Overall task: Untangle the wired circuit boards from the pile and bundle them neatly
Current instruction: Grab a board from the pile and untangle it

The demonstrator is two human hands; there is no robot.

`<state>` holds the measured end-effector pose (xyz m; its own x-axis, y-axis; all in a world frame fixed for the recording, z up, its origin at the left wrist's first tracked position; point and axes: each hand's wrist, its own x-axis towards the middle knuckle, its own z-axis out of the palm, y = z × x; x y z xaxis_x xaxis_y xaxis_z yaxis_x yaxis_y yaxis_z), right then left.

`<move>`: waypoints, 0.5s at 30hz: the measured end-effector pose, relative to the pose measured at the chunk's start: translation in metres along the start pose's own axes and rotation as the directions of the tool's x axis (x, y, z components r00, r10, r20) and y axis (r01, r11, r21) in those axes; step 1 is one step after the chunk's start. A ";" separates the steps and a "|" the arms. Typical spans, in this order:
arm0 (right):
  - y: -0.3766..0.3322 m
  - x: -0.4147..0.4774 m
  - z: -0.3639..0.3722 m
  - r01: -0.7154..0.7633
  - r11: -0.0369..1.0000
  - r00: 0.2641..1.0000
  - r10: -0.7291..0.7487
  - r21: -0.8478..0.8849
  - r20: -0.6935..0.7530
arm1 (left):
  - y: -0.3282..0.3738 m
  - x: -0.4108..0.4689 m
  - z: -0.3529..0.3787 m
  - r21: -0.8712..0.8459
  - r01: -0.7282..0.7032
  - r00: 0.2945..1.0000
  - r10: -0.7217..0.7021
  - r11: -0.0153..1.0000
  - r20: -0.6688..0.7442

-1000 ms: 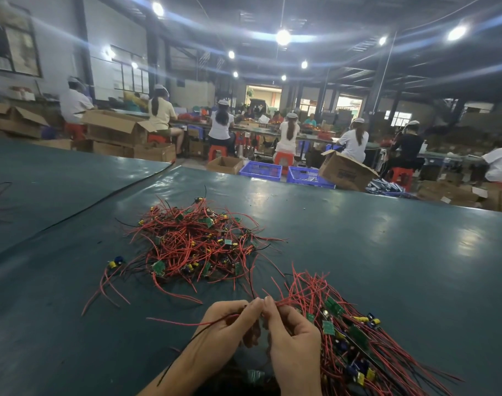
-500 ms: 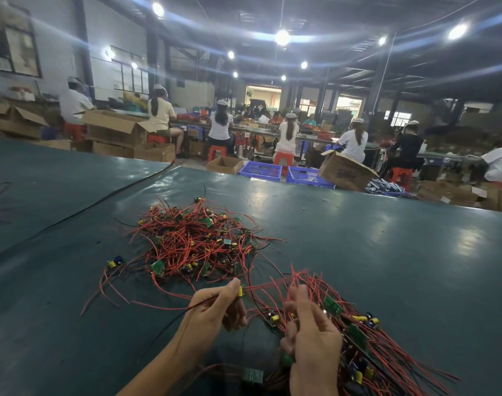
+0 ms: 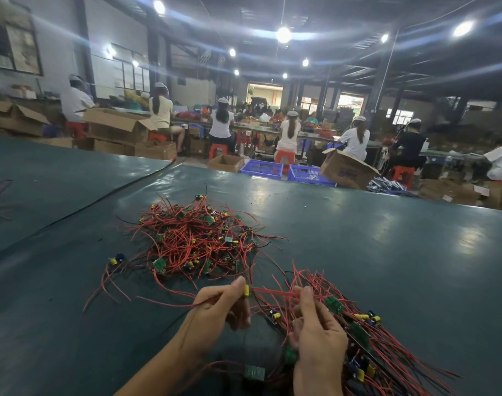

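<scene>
A tangled pile (image 3: 198, 238) of small green circuit boards with red and black wires lies on the dark green table (image 3: 387, 267). Nearer me, to the right, a straighter bundle (image 3: 367, 338) of the same wired boards fans out. My left hand (image 3: 218, 310) pinches one wired board by its yellow part, its red wires trailing left. My right hand (image 3: 318, 341) grips red wires of that board at the bundle's left edge. Between both hands a red wire runs taut. A loose board (image 3: 117, 260) with wires lies left of the pile.
Another green board (image 3: 254, 372) lies under my wrists near the table's front. A seam splits the table on the left. Beyond the far edge stand cardboard boxes (image 3: 347, 168), blue crates (image 3: 261, 168) and seated people at workbenches.
My hands have moved apart from a joined pinch. The left hand has lifted a board up and to the left, stretching its wire away from the right hand.
</scene>
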<state>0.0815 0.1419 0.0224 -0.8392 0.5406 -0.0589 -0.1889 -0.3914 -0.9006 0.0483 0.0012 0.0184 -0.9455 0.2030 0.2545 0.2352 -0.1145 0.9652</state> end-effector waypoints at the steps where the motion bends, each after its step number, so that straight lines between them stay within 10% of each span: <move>1: -0.001 0.001 -0.002 -0.008 1.000 1.000 0.008 0.022 -0.014 | 0.000 0.001 -0.004 -0.026 0.020 0.998 -0.022 0.999 -0.055; 8: 0.006 -0.007 0.005 0.108 0.985 0.976 -0.079 -0.134 0.202 | -0.003 0.006 -0.010 -0.079 -0.053 0.970 0.032 0.995 -0.239; 15: 0.017 -0.012 0.009 0.226 0.931 0.940 -0.131 -0.287 0.315 | -0.016 -0.006 0.000 0.361 -0.251 0.966 0.211 0.898 0.148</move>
<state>0.0836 0.1223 0.0112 -0.9247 0.3250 0.1980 -0.2189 -0.0288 -0.9753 0.0505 0.0022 0.0017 -0.8306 0.3164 0.4583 0.5303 0.1977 0.8244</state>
